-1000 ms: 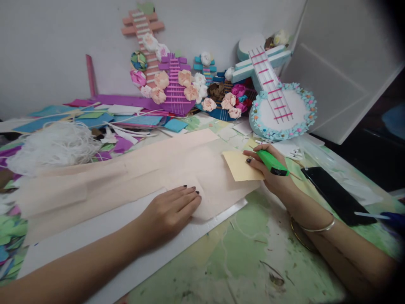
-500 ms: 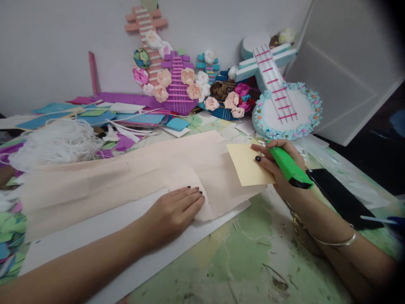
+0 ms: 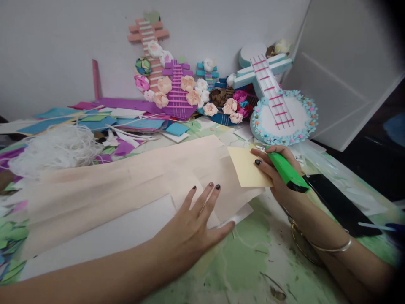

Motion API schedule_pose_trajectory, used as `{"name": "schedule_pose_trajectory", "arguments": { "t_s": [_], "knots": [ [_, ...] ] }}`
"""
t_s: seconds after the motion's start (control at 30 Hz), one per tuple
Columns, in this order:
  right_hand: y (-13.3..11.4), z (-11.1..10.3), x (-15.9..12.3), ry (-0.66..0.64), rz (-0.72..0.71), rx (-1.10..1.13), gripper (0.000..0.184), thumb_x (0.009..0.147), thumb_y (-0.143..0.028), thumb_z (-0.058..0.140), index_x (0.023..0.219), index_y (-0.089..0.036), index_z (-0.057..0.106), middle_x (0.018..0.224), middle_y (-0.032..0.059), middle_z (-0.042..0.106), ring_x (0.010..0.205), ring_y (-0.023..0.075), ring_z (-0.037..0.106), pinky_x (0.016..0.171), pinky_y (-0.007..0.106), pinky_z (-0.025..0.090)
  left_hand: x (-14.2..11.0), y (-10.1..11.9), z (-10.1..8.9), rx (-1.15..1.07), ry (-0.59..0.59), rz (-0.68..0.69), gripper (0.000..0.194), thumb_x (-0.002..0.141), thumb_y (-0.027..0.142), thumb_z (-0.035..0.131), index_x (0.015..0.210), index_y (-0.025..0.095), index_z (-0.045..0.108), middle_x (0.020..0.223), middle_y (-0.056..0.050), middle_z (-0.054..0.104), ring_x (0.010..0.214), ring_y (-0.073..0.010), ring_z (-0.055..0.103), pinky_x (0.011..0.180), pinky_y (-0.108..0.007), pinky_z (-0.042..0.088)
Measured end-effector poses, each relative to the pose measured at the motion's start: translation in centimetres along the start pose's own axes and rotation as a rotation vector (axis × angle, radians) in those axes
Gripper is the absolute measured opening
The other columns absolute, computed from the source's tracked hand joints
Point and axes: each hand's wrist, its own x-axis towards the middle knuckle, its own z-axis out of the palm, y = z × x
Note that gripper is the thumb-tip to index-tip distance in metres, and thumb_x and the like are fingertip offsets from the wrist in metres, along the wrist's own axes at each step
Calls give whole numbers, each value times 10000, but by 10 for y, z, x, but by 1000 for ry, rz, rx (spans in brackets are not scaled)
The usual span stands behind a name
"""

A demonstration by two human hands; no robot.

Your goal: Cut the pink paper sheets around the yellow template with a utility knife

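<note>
My left hand [image 3: 198, 221] lies palm down with fingers spread, fingertips on a wide strip of peach crepe paper [image 3: 110, 181]. A small folded-over piece of this paper is under the fingers. Below the strip lies a white sheet [image 3: 126, 226], part of it hidden by my left forearm. My right hand [image 3: 281, 185] is closed around a green utility knife [image 3: 286, 171] with a black end. A square of pale yellow paper [image 3: 247, 166] is held in the same hand, over the right end of the crepe strip.
Flower-trimmed model lutes lean on the wall, among them a purple one [image 3: 179, 99] and a light blue and white one [image 3: 284, 112]. White string [image 3: 60, 147] and coloured paper scraps [image 3: 12, 232] lie left. A black phone [image 3: 341, 204] rests right on the patterned tablecloth [image 3: 249, 236].
My left hand has spread its fingers and shifted slightly to the right across the crepe paper. My right hand still holds the knife and yellow paper. The view has tilted slightly upward.
</note>
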Motion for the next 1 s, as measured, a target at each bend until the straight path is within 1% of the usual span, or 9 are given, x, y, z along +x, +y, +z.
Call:
{"name": "schedule_pose_trajectory", "arguments": {
  "t_s": [0.1,0.17,0.23,0.37,0.47,0.57,0.67,0.83,1.0],
  "knots": [
    [-5,2,-2,-5,-23,4,315,752,-250,771,966,-320,550,1049,1,742,1124,247,666,785,327,570,4,6,2,108,31,-94,231,865,169,654,1089,124,616,1444,-330,393,1350,-535,325,938,-727,413],
    [-6,3,-3,-8,-40,1,324,753,-250,770,974,-317,543,1046,0,742,1129,245,663,785,325,565,6,7,3,174,83,-87,47,871,89,592,876,81,639,1366,-314,501,1309,-513,412,922,-680,469],
    [-7,3,-4,-5,-42,-5,324,761,-259,766,981,-311,534,1062,8,738,1128,244,663,786,327,561,8,4,3,213,144,-27,146,870,19,533,787,69,642,1256,-273,609,1234,-471,521,882,-609,534],
    [-5,3,-4,8,-47,7,312,776,-263,753,984,-319,528,1085,11,722,1142,249,656,805,346,563,11,-13,0,199,239,80,165,893,-6,516,857,37,672,1104,-221,700,1081,-384,654,779,-483,594],
    [-4,4,-4,10,-63,9,310,780,-251,741,989,-329,526,1097,0,709,1149,252,652,842,372,564,12,-28,-2,154,246,64,141,901,4,534,855,30,664,1128,-233,690,1070,-378,661,771,-480,585],
    [-6,4,-4,2,-54,-1,311,777,-242,740,980,-339,525,1096,-7,715,1153,252,650,860,387,565,12,-36,-2,162,271,29,93,905,35,571,920,32,662,1146,-221,690,1087,-390,652,767,-500,575],
    [-7,4,-5,5,-53,0,315,767,-230,748,969,-333,530,1083,0,728,1179,258,636,878,395,562,13,-37,-2,182,309,6,65,890,45,605,923,49,660,1150,-201,695,1115,-404,634,773,-513,562],
    [-8,5,-5,29,-51,-29,331,753,-234,755,974,-335,530,1103,-4,732,1131,273,664,854,412,575,14,-34,-6,219,304,-33,68,893,77,593,892,63,660,1266,-226,629,1188,-427,578,821,-547,531],
    [-8,5,-5,26,-55,-21,340,747,-254,756,974,-331,514,1098,-13,734,1088,260,685,797,394,593,13,-34,-8,250,305,-39,69,893,83,588,883,86,656,1313,-221,599,1219,-409,561,870,-564,508]
  ]
}}
